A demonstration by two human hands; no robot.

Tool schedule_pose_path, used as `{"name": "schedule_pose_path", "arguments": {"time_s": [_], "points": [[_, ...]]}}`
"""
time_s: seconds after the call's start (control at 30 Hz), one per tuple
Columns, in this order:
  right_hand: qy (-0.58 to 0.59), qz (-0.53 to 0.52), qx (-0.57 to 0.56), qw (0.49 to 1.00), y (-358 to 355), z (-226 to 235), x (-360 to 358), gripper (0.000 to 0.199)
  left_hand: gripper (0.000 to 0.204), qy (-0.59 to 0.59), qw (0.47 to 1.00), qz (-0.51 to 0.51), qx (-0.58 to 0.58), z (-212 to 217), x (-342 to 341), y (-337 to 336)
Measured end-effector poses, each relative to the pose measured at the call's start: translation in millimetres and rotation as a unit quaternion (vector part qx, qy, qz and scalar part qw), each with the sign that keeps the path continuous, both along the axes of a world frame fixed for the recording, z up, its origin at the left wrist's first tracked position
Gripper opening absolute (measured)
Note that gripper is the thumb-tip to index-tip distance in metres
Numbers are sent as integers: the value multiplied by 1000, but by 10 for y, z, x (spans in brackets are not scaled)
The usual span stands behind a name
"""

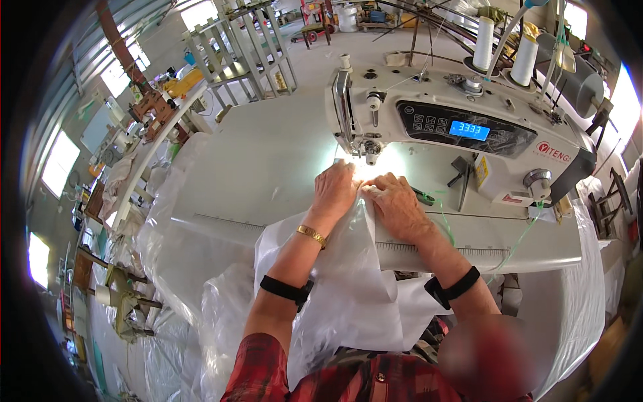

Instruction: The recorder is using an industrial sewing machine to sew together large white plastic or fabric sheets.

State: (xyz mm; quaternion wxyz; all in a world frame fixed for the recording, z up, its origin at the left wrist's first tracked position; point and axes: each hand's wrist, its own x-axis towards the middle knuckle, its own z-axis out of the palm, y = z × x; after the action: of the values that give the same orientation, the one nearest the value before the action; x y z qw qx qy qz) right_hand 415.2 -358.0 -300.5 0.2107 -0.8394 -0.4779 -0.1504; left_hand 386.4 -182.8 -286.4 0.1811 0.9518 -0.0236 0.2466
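Both hands are at the lit needle area of a white sewing machine (395, 90). A white plastic-like sheet (335, 295) hangs from them over the table's front edge toward my lap. My left hand (335, 191), with a gold watch band on its wrist, is closed on the sheet just left of the presser foot. Close beside it, my right hand (396, 206) pinches the same sheet, fingertips almost touching the left ones. The needle's tip and the exact grip are hidden by fingers and glare. Dark thread snips (423, 196) lie just right of my right hand.
White thread cones (483, 43) stand behind the machine head. Green thread (445, 221) trails over the table's front edge, which carries a ruler strip (469, 250). Clear plastic film (181, 268) drapes the table's left side. A metal rack (241, 60) stands beyond the table.
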Motion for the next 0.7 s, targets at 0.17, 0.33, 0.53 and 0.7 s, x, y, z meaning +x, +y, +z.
{"name": "schedule_pose_path", "arguments": {"time_s": [0.17,0.33,0.53,0.7], "points": [[-17,-11,0,1000,22,-4,-17,30,23,-19,997,-28,69,53,-384,-57],[13,-1,25,1000,22,-14,-8,28,42,30,993,-112,8,-74,-525,54],[14,-12,33,999,56,-54,36,28,53,74,988,-124,54,-144,-470,223],[16,-21,55,998,62,-121,69,28,54,114,986,-108,49,-133,-443,232]]}}
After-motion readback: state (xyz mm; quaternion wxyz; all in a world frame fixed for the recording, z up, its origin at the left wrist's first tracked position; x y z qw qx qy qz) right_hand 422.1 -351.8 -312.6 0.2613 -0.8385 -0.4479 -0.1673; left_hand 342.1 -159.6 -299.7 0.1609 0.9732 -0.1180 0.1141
